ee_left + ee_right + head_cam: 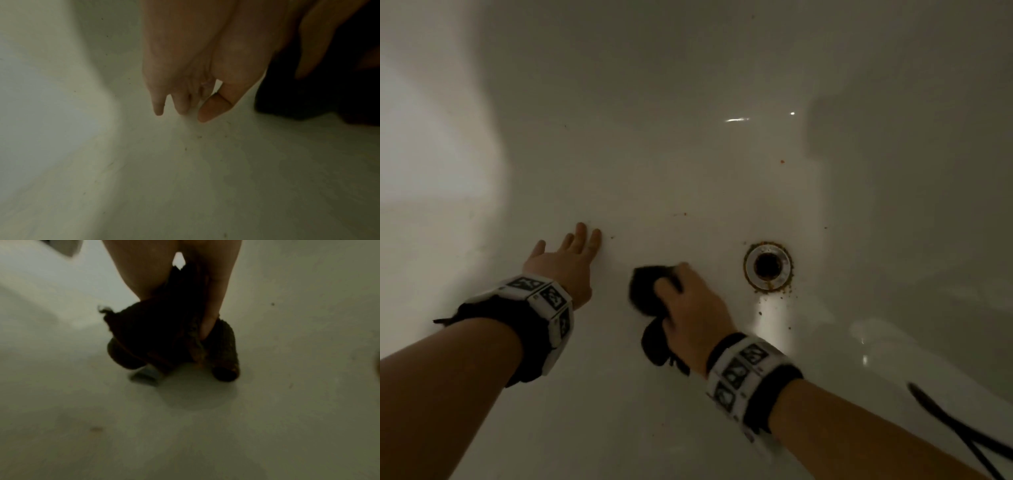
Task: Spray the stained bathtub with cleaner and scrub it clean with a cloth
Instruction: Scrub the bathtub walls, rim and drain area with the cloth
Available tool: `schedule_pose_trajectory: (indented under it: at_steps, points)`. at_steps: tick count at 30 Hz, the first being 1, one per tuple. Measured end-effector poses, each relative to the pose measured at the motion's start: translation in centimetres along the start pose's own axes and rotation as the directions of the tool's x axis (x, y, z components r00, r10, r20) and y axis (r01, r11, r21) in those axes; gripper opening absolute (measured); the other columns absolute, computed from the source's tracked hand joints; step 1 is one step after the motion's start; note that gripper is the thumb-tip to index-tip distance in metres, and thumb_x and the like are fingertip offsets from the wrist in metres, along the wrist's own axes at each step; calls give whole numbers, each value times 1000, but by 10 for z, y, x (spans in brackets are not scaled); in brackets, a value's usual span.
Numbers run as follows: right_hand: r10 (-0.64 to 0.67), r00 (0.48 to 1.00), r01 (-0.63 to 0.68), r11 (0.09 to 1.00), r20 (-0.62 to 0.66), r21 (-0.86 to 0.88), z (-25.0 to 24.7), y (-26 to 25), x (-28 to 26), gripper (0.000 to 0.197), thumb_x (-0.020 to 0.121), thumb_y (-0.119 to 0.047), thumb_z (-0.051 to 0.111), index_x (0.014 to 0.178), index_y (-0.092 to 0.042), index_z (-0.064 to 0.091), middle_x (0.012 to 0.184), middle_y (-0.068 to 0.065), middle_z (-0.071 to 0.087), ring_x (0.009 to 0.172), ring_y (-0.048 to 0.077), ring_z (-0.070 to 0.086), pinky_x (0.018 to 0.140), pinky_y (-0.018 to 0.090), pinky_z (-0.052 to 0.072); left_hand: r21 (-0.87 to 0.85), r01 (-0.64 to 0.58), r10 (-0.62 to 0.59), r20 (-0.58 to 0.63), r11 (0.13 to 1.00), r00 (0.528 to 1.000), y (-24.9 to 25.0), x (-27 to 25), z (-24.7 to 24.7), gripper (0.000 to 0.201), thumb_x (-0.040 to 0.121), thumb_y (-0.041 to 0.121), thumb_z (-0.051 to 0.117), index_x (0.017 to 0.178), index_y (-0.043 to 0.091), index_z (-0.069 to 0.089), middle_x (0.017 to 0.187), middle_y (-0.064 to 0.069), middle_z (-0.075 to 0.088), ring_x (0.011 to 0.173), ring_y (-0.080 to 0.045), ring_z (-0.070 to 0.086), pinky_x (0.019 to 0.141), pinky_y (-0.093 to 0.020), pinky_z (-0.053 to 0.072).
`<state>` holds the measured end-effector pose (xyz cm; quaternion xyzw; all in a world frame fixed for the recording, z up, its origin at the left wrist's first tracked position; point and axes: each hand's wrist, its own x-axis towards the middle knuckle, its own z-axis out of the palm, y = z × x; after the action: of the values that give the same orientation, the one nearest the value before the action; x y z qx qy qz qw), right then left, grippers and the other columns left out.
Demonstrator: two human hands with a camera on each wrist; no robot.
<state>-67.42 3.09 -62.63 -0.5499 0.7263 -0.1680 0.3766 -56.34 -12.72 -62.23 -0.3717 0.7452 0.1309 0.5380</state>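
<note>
Our left hand [565,260] lay flat, fingers straight, on the bathtub [688,102] floor. Beside it our right hand [688,301] clutched the dark cloth [645,291], bunched, soft and likely wet. Rightward, the rusty drain [768,266] shed specks; a black cord [955,425] crossed the near-right corner.

I am seeing a white bathtub [688,154] speckled with orange-brown flecks, and a silver drain [768,266] ringed in rusty brown grime. A black cloth [645,291] is showing dark against it. Both wristbands [544,308] are showing black-and-white square markers.
</note>
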Motion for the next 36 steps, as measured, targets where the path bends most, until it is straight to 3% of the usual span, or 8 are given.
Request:
schedule_pose_trajectory:
  at_steps: [4, 8, 14, 19, 23, 30, 33, 36]
  points:
    - [-67, 874, 262, 899, 481, -351, 2, -9, 36, 73, 85, -19, 65, 144, -13, 22, 152, 20, 8, 137, 40, 17, 105, 46, 34, -6, 1, -1, 8, 1000, 1000, 0, 0, 1, 85, 94, 17, 42, 146, 23, -24, 155, -1, -25, 147, -14, -2, 118, -40, 1]
    - [244, 960, -215, 957, 140, -193, -21, 11, 55, 66, 91, -23, 55, 146, -15, 19, 154, 19, 4, 140, 38, 14, 110, 45, 29, -30, -18, 18, -6, 999, 1000, -3, -1, 1, 82, 93, 14, 38, 146, 23, -24, 155, 0, -24, 147, -13, -3, 119, -40, 2]
    - [603, 762, -603, 794, -235, 80, -51, 36, 62, 57, 88, -8, 53, 140, -9, 30, 143, 18, 23, 121, 35, 42, 101, 39, 40, -42, -39, 39, -9, 998, 999, -3, 0, 0, 82, 93, 12, 37, 146, 24, -24, 155, 0, -25, 147, -13, -4, 119, -40, 0]
    - [151, 978, -125, 975, 141, -182, -27, -9, 76, 63, 91, -7, 53, 146, -14, 23, 154, 16, 3, 141, 34, 16, 112, 41, 28, -39, -23, 23, -12, 999, 1000, 0, -1, 2, 83, 92, 13, 38, 146, 25, -24, 154, 1, -26, 147, -13, -4, 119, -39, -1]
    - [235, 960, -199, 954, 151, -223, -33, 3, 91, 68, 91, -23, 57, 147, -16, 19, 155, 17, -2, 142, 35, 8, 111, 46, 28, -49, -28, 27, -25, 998, 999, -3, 0, 4, 84, 92, 14, 39, 146, 26, -24, 154, 1, -26, 147, -13, -3, 118, -40, -1]
    - [466, 880, -475, 866, -93, -155, -83, 64, 40, 54, 87, -11, 52, 138, -11, 35, 138, 16, 30, 114, 31, 47, 88, 30, 40, -117, -34, 29, -41, 993, 999, 0, -5, 4, 81, 93, 16, 38, 147, 25, -22, 155, 2, -25, 147, -13, -4, 119, -42, -1]
    - [227, 956, -234, 972, 188, 17, -60, 39, -4, 48, 78, -11, 66, 124, -16, 52, 115, 8, 49, 98, 25, 56, 74, 17, 42, -155, -21, 15, -36, 988, 999, 5, -10, 3, 79, 93, 14, 36, 148, 26, -18, 155, 2, -23, 147, -14, -3, 119, -44, -2]
    - [-83, 799, 17, 993, 595, 115, 13, 4, -48, 47, 80, -15, 70, 123, -17, 54, 115, 9, 53, 101, 28, 55, 83, 23, 41, -153, -6, -3, -55, 988, 998, 13, -15, 3, 76, 94, 15, 35, 149, 25, -16, 156, 1, -22, 147, -15, -2, 119, -44, -3]
